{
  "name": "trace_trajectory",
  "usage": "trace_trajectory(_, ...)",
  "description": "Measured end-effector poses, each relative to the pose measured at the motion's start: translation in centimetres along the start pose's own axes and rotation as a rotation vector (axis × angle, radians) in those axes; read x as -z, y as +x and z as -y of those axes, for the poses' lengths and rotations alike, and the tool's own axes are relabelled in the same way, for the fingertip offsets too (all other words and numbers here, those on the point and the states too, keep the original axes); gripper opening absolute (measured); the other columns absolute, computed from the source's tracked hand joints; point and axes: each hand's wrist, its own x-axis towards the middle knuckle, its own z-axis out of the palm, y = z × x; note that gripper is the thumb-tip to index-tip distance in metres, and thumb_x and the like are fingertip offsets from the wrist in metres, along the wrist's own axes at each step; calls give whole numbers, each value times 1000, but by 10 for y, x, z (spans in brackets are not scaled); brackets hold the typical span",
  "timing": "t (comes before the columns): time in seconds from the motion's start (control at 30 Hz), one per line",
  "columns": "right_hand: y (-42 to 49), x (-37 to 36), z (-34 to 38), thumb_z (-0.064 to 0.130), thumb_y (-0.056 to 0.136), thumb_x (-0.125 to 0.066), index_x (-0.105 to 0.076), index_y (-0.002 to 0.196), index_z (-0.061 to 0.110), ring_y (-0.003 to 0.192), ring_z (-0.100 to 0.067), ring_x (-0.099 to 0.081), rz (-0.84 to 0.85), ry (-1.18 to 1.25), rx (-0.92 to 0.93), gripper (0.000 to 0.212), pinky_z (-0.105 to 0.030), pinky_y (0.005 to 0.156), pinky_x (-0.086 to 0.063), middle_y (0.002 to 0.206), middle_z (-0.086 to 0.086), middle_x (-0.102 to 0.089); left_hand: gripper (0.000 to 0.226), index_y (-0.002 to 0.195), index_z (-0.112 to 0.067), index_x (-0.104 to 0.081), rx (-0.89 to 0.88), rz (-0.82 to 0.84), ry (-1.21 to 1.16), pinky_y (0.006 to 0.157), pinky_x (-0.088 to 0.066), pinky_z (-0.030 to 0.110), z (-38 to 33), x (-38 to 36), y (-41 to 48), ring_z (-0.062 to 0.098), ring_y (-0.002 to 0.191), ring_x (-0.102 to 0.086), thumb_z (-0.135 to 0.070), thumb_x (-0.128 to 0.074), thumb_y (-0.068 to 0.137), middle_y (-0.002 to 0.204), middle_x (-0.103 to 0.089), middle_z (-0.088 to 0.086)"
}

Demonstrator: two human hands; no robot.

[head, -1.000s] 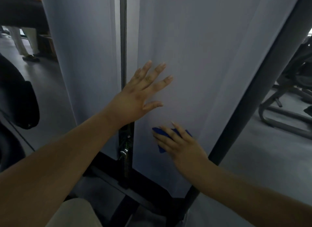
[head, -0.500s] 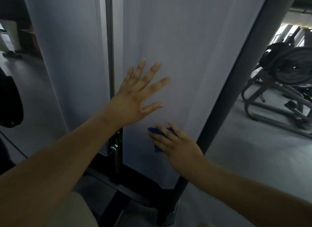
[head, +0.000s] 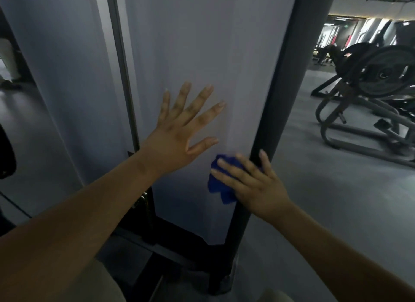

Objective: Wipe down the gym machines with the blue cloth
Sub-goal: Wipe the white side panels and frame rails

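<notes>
The left hand lies flat against the pale grey panel of the machine, its fingers straight and spread wide and its thumb out to the side, holding nothing. Just below and to the right of that thumb is the blue cloth, bunched and pressed against the same panel under the right hand. The right hand's fingers lie nearly straight and slightly apart over the cloth, pinning it to the surface rather than curling round it. Cloth shows past the fingertips towards the left hand and below the lowest finger; the rest is hidden under the palm. The two hands are near each other but not touching. The outermost finger of the right hand reaches onto the dark upright post that borders the panel on that side. Left of the left wrist a thin grey rail runs up between this panel and a second pale panel. Well off to the right of the right hand, on the grey floor, stands a plate-loaded machine.
</notes>
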Motion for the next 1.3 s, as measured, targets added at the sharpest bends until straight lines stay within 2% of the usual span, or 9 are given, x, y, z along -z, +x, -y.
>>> trace_trajectory(0.1, -6, -10, 1, 27, 106, -67, -21, 174, 27, 167, -38, -13, -87, 120, -257, 82, -68, 130, -10, 182, -1, -11, 76, 173, -22, -30, 31, 0, -17, 126, -3, 80, -5, -1, -1, 43, 169, 0, -53, -61, 111, 183, -14, 11)
trace_trajectory(0.27, -57, -32, 25, 33, 103, -66, -10, 175, 30, 168, -33, -4, 68, 149, -177, 91, -66, 132, -5, 183, 3, 0, 79, 174, -24, -26, 31, 0, -14, 128, 0, 78, -8, -2, -2, 44, 168, 1, -53, -63, 110, 183, -11, 10)
trace_trajectory(0.47, 14, -13, 30, 40, 115, -51, -5, 174, 22, 167, -41, -4, -151, 316, -601, 77, -67, 132, 0, 182, -5, 6, 79, 174, -24, -26, 45, 15, -16, 127, -1, 79, -10, -3, -1, 44, 168, 2, -54, -61, 110, 183, -9, 10)
trace_trajectory(0.6, -11, -32, 71, 47, 117, -44, -3, 175, 21, 165, -47, -8, -119, 384, -677, 76, -79, 125, -15, 182, -9, 5, 78, 173, -26, -27, 40, 39, -22, 126, -7, 80, -9, 1, -5, 42, 169, 3, -52, -63, 110, 184, -7, 7)
trace_trajectory(0.73, 6, -26, 79, 48, 115, -48, 0, 174, 20, 166, -44, -2, -125, 362, -750, 81, -75, 128, -3, 182, -10, 8, 77, 173, -26, -29, -33, 67, 24, 126, -11, 81, -5, 4, -12, 45, 168, -1, -49, -66, 109, 183, -12, 10)
trace_trajectory(0.87, 32, -13, 45, 41, 113, -57, -9, 174, 20, 166, -46, -5, -209, 330, -690, 80, -69, 130, 3, 181, -9, 4, 75, 173, -24, -30, -9, 97, 12, 127, -10, 79, -7, 10, -14, 41, 169, 1, -48, -64, 110, 183, -11, 8)
trace_trajectory(1.07, -31, -34, 60, 28, 101, -68, -19, 174, 32, 168, -32, -6, 30, 83, -150, 88, -75, 127, 0, 182, 8, -7, 71, 173, -26, -28, -28, 139, 49, 129, -10, 76, 5, 12, -35, 34, 170, -4, -50, -56, 111, 184, -10, 4)
trace_trajectory(1.23, 20, -13, 30, 27, 110, -52, -25, 173, 27, 168, -31, -10, -76, 89, -248, 68, -72, 128, 0, 180, 4, -19, 74, 174, -28, -25, 38, 149, 50, 129, -10, 76, 13, 0, -53, 33, 170, -3, -52, -54, 110, 184, -6, 3)
trace_trajectory(1.3, 17, -16, 36, 24, 110, -54, -31, 171, 26, 167, -28, -15, -44, 77, -146, 66, -69, 130, -3, 178, 6, -26, 73, 174, -29, -25, 59, 154, 52, 129, -11, 76, 16, -3, -63, 33, 170, -3, -52, -54, 110, 184, -6, 3)
